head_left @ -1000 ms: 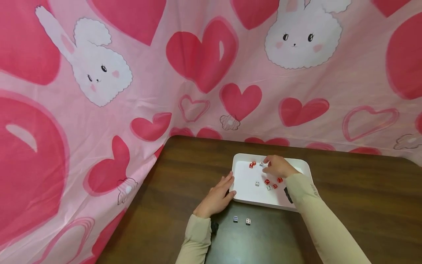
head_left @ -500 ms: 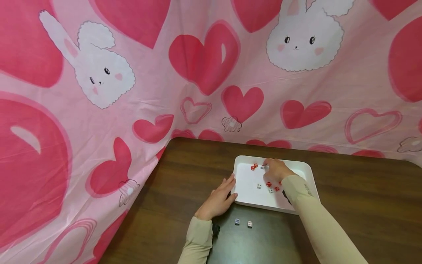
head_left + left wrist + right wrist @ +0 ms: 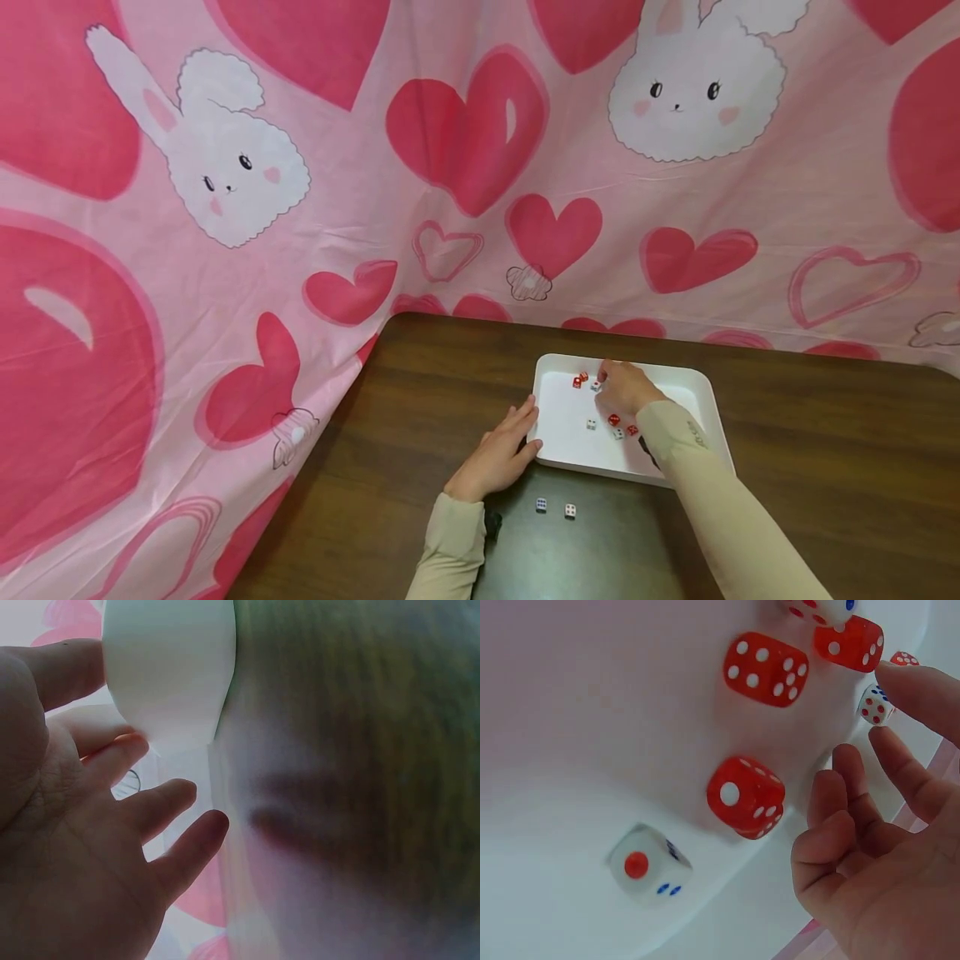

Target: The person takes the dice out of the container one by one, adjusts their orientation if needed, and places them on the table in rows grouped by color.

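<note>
My right hand (image 3: pixel 628 387) reaches over the white tray (image 3: pixel 558 446), thumb and forefinger at either side of a small white die (image 3: pixel 875 705) with red and blue pips; they pinch it. The other fingers of that hand are curled in. Several red and white dice lie in the tray around it, among them a red die (image 3: pixel 765 669), another red die (image 3: pixel 744 793) and a white die (image 3: pixel 649 862). At the tray's left end my left hand (image 3: pixel 497 454) rests with its fingers extended against the rim, also visible in the left wrist view (image 3: pixel 90 817).
Two white dice stand on the dark wooden table (image 3: pixel 420 400) in front of the tray: one with blue pips (image 3: pixel 542 505), one beside it (image 3: pixel 571 511). A pink curtain (image 3: pixel 337 183) with hearts and rabbits hangs along the table's back and left.
The white die at my right fingertips has shifted slightly toward me, and the right thumb and forefinger have drawn in around it. My left hand keeps its place on the tray.
</note>
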Demonstrator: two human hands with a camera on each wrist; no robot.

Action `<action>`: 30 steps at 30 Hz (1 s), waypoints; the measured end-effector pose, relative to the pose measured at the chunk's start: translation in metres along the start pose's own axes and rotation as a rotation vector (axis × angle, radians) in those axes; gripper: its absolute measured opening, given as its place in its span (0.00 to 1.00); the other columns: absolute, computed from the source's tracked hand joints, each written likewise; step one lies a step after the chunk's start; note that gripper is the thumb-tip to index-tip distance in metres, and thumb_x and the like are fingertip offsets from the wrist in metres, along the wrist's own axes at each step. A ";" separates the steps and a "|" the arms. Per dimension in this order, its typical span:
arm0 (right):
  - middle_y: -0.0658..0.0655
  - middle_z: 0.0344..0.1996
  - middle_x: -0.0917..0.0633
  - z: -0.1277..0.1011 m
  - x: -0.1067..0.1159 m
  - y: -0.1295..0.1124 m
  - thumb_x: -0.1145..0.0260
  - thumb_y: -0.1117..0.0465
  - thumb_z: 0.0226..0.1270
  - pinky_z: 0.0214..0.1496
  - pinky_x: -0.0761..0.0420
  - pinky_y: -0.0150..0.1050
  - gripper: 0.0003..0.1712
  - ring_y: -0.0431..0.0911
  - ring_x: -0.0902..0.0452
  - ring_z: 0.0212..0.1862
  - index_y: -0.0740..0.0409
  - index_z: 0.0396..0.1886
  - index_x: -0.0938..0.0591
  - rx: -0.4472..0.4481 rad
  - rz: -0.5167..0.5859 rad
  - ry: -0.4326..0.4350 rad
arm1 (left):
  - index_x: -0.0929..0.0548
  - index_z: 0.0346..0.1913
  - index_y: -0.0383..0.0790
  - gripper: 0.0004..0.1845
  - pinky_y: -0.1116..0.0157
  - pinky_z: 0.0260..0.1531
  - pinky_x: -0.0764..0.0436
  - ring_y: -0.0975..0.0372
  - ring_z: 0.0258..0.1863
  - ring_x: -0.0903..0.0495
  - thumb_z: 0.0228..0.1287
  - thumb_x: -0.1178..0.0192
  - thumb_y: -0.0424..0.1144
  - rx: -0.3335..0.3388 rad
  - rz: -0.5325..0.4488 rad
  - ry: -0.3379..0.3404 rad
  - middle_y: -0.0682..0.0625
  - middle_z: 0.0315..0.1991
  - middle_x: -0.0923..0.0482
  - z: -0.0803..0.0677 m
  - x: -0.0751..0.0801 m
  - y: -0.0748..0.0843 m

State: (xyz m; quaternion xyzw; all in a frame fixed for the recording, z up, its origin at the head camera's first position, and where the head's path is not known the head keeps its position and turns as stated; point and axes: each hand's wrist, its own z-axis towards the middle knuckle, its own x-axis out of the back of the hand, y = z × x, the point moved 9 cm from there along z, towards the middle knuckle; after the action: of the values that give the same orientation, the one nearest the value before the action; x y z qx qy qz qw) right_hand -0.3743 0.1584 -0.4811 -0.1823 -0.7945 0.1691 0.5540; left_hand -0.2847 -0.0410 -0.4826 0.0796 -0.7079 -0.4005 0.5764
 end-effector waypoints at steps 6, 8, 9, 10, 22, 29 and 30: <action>0.62 0.46 0.22 0.003 0.000 -0.005 0.35 0.61 0.63 0.47 0.23 0.47 0.17 0.54 0.28 0.45 0.61 0.49 0.26 0.026 -0.022 0.032 | 0.42 0.75 0.43 0.31 0.38 0.67 0.44 0.52 0.77 0.50 0.73 0.50 0.48 0.001 0.006 0.004 0.56 0.78 0.53 0.000 0.000 -0.001; 0.63 0.44 0.21 0.004 0.000 -0.007 0.36 0.61 0.63 0.49 0.24 0.49 0.16 0.54 0.28 0.44 0.62 0.47 0.26 0.046 -0.041 0.054 | 0.42 0.75 0.43 0.31 0.38 0.67 0.44 0.52 0.77 0.50 0.73 0.50 0.48 0.002 0.008 0.004 0.56 0.78 0.53 0.000 0.000 -0.001; 0.63 0.43 0.21 0.004 0.000 -0.008 0.36 0.62 0.63 0.49 0.25 0.50 0.15 0.55 0.28 0.43 0.63 0.46 0.26 0.054 -0.046 0.062 | 0.42 0.75 0.43 0.31 0.38 0.67 0.44 0.52 0.77 0.50 0.73 0.50 0.48 0.002 0.008 0.005 0.56 0.78 0.53 0.000 0.000 -0.001; 0.63 0.42 0.21 0.004 0.000 -0.008 0.36 0.62 0.63 0.49 0.25 0.49 0.14 0.55 0.28 0.43 0.63 0.45 0.26 0.060 -0.055 0.074 | 0.42 0.75 0.43 0.31 0.38 0.67 0.44 0.51 0.77 0.50 0.73 0.50 0.48 0.002 0.008 0.005 0.56 0.78 0.53 0.000 0.000 -0.001; 0.61 0.38 0.21 0.002 0.000 -0.008 0.37 0.62 0.64 0.46 0.25 0.48 0.12 0.53 0.27 0.41 0.63 0.43 0.26 0.049 -0.054 0.102 | 0.42 0.74 0.42 0.31 0.37 0.67 0.45 0.52 0.77 0.51 0.74 0.51 0.48 -0.005 0.006 0.002 0.56 0.78 0.53 0.000 0.001 0.002; 0.61 0.36 0.21 -0.001 0.001 -0.009 0.36 0.63 0.63 0.46 0.25 0.48 0.11 0.53 0.27 0.40 0.63 0.41 0.26 0.062 -0.044 0.115 | 0.42 0.74 0.42 0.31 0.37 0.67 0.44 0.51 0.77 0.50 0.73 0.50 0.48 0.002 0.006 0.001 0.55 0.78 0.53 0.000 0.000 0.001; 0.61 0.36 0.21 -0.001 0.001 -0.009 0.36 0.63 0.63 0.46 0.25 0.48 0.11 0.53 0.27 0.40 0.64 0.41 0.26 0.062 -0.039 0.114 | 0.42 0.74 0.42 0.31 0.37 0.67 0.44 0.51 0.77 0.50 0.73 0.50 0.48 0.001 0.006 0.001 0.55 0.78 0.53 0.000 0.000 0.001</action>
State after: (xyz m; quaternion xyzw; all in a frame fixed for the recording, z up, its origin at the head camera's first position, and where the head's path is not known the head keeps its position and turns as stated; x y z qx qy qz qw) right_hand -0.3744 0.1509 -0.4754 -0.1588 -0.7594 0.1723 0.6070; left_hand -0.2845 -0.0400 -0.4819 0.0778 -0.7082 -0.3982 0.5778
